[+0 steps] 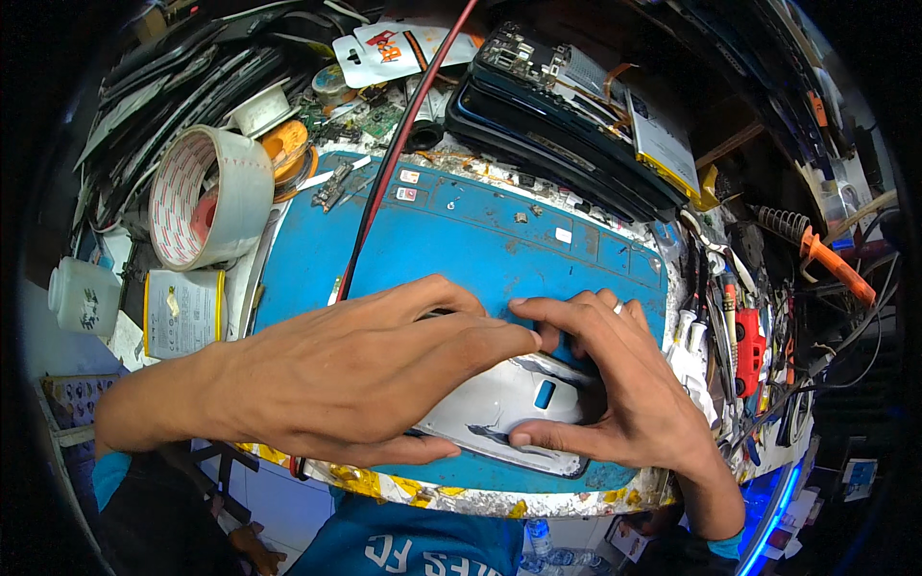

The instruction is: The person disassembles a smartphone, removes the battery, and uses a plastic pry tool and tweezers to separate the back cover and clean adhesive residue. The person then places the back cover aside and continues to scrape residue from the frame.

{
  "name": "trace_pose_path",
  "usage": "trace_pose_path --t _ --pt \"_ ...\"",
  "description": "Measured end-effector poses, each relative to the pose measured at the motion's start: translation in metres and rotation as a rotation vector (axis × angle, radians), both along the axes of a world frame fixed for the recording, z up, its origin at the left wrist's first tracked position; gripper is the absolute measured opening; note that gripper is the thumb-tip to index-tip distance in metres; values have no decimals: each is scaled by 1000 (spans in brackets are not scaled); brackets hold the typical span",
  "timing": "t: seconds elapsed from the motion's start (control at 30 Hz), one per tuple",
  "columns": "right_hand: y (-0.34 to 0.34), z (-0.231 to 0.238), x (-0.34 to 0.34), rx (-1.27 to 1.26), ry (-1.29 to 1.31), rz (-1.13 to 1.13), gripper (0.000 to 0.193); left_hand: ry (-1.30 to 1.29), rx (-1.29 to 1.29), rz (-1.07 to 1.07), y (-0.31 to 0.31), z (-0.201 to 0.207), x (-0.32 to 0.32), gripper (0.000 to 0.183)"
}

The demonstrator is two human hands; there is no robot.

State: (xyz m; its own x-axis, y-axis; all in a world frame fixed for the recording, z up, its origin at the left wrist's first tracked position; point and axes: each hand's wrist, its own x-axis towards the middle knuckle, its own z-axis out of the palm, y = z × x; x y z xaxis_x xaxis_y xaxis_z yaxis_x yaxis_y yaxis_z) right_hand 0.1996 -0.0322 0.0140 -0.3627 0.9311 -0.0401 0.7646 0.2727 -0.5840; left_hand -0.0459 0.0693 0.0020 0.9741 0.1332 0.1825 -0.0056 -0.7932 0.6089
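Note:
A silver-grey phone back housing (480,398) lies on the blue work mat (451,254), close to its front edge. Blue shows through an oblong cutout near its right end, and dark marks run along its edges. Across the housing's left part stretches my left hand (355,370), thumb along the near edge and fingers over the far side; the hand hides that end. My right hand (634,374) grips the right end, its thumb on the near edge and curled fingers at the far edge. A ring shows on one finger of that hand.
Left of the mat stand a big tape roll (216,197), a phone battery (182,312) and a white bottle (84,298). Stacked phone parts (567,134) lie behind. A red-black cable (399,134) crosses the mat. On the right are tools and an orange-handled soldering iron (836,269).

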Motion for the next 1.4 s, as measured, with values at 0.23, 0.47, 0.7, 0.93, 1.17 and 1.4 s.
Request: trace_pose_path --t 0.23,0.47,0.7,0.93,1.17,1.4 --pt "0 0 2 -7 32 21 86 2 -8 -33 3 1 0 80" --pt "1 1 3 -8 53 14 87 33 3 -12 2 2 0 80" --pt "-4 -2 -2 84 -32 16 91 41 -15 -6 2 3 0 80" --pt "-3 -2 3 -31 107 -21 89 73 -51 31 0 4 0 79" --pt "-4 0 -2 4 7 -1 81 64 -32 19 0 6 1 80" --pt "-3 -5 7 -65 182 -19 84 43 -103 59 -2 4 3 83"
